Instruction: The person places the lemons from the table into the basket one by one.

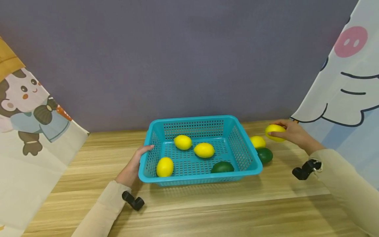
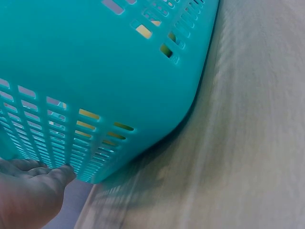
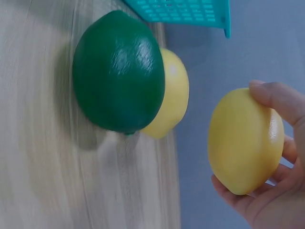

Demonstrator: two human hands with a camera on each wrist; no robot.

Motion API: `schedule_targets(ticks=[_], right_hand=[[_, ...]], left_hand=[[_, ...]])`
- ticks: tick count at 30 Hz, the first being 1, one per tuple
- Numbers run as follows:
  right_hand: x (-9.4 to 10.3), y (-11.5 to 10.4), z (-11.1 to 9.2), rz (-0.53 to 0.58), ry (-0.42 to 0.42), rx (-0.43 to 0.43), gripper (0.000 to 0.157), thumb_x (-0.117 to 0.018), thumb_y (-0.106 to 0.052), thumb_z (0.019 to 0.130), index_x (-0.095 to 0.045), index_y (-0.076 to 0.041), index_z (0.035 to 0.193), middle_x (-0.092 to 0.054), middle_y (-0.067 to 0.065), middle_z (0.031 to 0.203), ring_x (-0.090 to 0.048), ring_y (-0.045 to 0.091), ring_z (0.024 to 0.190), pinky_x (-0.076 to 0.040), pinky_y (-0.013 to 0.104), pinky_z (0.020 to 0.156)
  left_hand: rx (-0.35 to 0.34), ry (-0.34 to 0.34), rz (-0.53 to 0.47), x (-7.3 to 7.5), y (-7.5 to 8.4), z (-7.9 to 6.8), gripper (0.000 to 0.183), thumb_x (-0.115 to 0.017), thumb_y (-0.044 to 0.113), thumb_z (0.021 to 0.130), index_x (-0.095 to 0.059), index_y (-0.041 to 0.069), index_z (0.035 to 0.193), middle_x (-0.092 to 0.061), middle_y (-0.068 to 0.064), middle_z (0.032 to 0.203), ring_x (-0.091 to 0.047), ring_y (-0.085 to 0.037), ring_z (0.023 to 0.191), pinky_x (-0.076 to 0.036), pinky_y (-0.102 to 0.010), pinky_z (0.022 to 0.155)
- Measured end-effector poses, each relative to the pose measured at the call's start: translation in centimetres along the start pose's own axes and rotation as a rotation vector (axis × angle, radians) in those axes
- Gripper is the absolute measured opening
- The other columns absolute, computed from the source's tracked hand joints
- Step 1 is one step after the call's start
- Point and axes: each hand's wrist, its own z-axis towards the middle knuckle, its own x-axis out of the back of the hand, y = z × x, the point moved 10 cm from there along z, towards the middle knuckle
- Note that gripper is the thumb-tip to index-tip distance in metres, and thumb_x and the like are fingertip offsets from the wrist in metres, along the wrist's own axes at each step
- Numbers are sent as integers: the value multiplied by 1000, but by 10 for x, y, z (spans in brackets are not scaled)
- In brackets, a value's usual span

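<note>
My left hand (image 1: 134, 166) grips the left side of a turquoise plastic basket (image 1: 201, 177), a fingertip reaching over the rim. In the left wrist view its fingers (image 2: 52, 175) lie against the slotted wall. Inside the basket are a lemon (image 1: 182, 142) at the back, a lemon (image 1: 204, 150) near the middle, a lemon (image 1: 164, 167) at front left and a dark green lime (image 1: 222, 167) at the front. To the basket's right, my right hand (image 1: 296, 134) holds a lemon (image 3: 245, 140) between thumb and fingers, above the table. Below it another lemon (image 3: 171, 95) and a lime (image 3: 119, 71) rest beside the basket.
The basket stands on a wood-grain table (image 1: 207, 214) against a grey back panel (image 1: 189, 59). Cartoon-printed cloths flank it, one at left (image 1: 32, 108) and one at right (image 1: 349, 95). Black camera mounts sit on both wrists.
</note>
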Motion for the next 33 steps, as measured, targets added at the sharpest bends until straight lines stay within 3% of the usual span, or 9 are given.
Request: schedule_targets(ticks=[15,23,33], right_hand=[[-4,-32,8,60,-17,-9,62,-65,-40,87,-47,-1,132,-53,19,120,-49,30,101,-44,32,76],[-8,-55,12,97,-67,-9,66,-65,-44,86,-45,-4,134,-52,17,124,-49,29,105,-42,37,82],[-5,-81,25,119,-46,23,61,-66,-40,86,-47,-5,132,-53,16,124,-49,27,104,-42,36,84]], left_hand=[[-4,2,-10,-1,0,0,64,-45,39,93,-20,17,148,-36,-17,139,-44,-28,118,-44,-39,93],[-9,5,-3,0,1,0,64,-45,40,93,-20,17,147,-35,-18,139,-44,-29,119,-45,-40,92],[-17,-12,-3,-2,1,-1,64,-43,38,94,-16,20,149,-33,-17,141,-41,-29,121,-43,-39,94]])
